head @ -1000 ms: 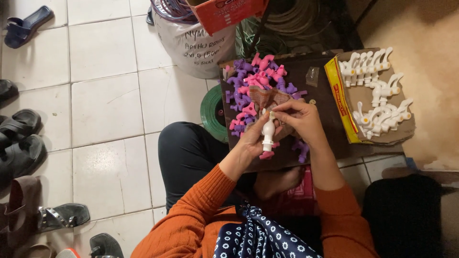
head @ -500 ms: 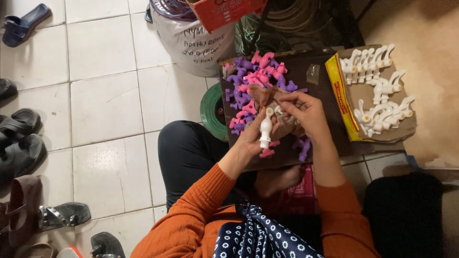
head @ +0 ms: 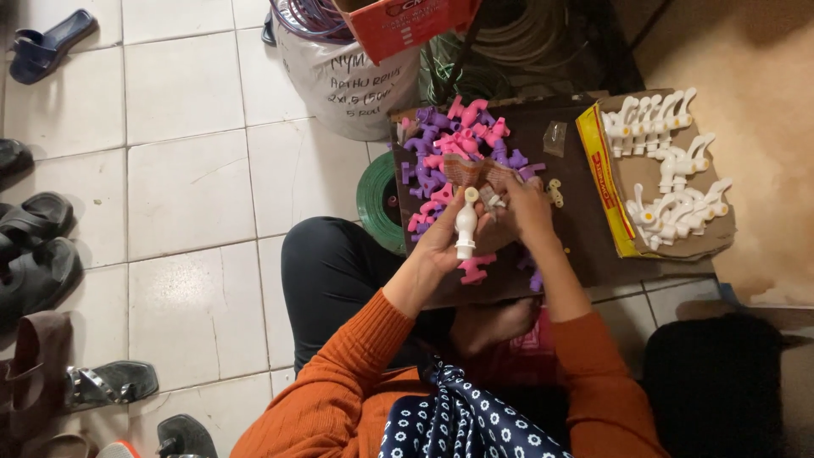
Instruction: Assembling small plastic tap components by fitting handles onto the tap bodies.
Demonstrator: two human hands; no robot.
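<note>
Two hands: meeting over the dark brown board, close together above the lap.
Left hand: fingers wrapped around a white plastic tap body, held upright, rounded end far, base near.
Right hand: fingers curled and pinched at a small pale part just right of the tap body; exact grip too small to tell.
Tap body position: between both hands, raised above the board's near-left area, just over a loose pink handle.
Pile: pink and purple handles heaped on the far-left part of the board.
Finished stock: white taps lined up on a cardboard sheet to the right, well apart from the hands.
Floor, left: sandals on white tiles; green coil under the board's left edge.
Risk, slip: small part likely to drop into the pile if the pinch loosens.
Risk, misfit: tilted tap body likely to seat the part crooked.
Risk, spill: board resting on the lap, so a knee shift likely to scatter handles.
</note>
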